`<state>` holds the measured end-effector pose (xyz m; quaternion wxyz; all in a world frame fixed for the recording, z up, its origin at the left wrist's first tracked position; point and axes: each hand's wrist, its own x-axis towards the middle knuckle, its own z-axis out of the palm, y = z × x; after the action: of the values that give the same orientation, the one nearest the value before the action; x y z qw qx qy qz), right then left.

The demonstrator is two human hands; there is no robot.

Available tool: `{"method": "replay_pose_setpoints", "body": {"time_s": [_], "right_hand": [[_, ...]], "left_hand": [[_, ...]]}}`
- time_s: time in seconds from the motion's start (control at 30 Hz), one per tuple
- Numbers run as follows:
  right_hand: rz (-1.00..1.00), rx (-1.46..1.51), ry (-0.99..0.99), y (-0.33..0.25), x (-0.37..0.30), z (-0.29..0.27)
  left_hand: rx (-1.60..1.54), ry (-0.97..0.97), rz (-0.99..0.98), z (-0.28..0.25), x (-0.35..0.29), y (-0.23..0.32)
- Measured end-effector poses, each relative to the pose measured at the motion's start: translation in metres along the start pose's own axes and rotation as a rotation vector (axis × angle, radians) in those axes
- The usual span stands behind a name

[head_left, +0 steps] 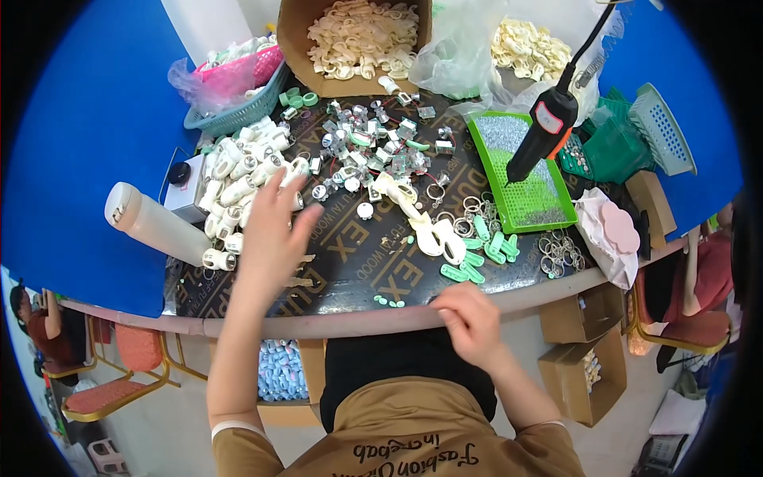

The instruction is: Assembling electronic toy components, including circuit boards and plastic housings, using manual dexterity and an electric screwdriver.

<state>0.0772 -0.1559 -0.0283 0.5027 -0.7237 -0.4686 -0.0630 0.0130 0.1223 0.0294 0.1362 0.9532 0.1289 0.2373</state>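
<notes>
My left hand (274, 230) reaches over the right side of a pile of white plastic casings (238, 179), its fingers spread. Nothing shows in its grip, though some casings lie behind the fingers. At the table's front edge, my right hand (470, 324) is closed with curled fingers; what they hold, if anything, is hidden. Beyond it lie mint-green plastic pieces (469, 266), cream plastic shells (435, 238) and metal key rings (560, 254). Small clear electronic modules with red wires (381, 143) are heaped at the middle of the table, to the right of my left hand.
A black electric screwdriver (544, 131) hangs above a green tray of screws (566, 211). A cardboard box of cream parts (290, 48) stands at the back. A white bottle-like cylinder (155, 222) leans at left, near a blue basket (230, 119). Open cardboard boxes (584, 374) sit below the table.
</notes>
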Motion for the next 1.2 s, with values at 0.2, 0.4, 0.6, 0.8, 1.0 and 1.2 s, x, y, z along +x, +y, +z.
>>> {"method": "replay_pose_setpoints", "body": {"time_s": [0.2, 0.4, 0.6, 0.8, 1.0, 1.2], "right_hand": [[-0.063, -0.197, 0.463, 0.054, 0.081, -0.105], [0.248, -0.188, 0.281, 0.197, 0.216, -0.205], [0.086, -0.848, 0.004, 0.291, 0.300, -0.195], [0.099, -1.089, 0.013, 0.354, 0.368, -0.190], [-0.125, -1.167, -0.084, 0.442, 0.407, -0.227], [-0.054, -0.671, -0.051, 0.519, 0.444, -0.254]], "left_hand": [[-0.073, -0.031, 0.079, 0.021, 0.002, 0.000], [-0.218, 0.097, 0.119, 0.025, 0.006, -0.013], [-0.221, 0.212, 0.008, 0.024, 0.009, -0.035], [-0.055, 0.317, 0.036, 0.020, 0.008, -0.044], [0.063, 0.326, 0.057, 0.022, -0.001, -0.054], [0.094, 0.381, 0.165, 0.029, -0.014, -0.058]]}}
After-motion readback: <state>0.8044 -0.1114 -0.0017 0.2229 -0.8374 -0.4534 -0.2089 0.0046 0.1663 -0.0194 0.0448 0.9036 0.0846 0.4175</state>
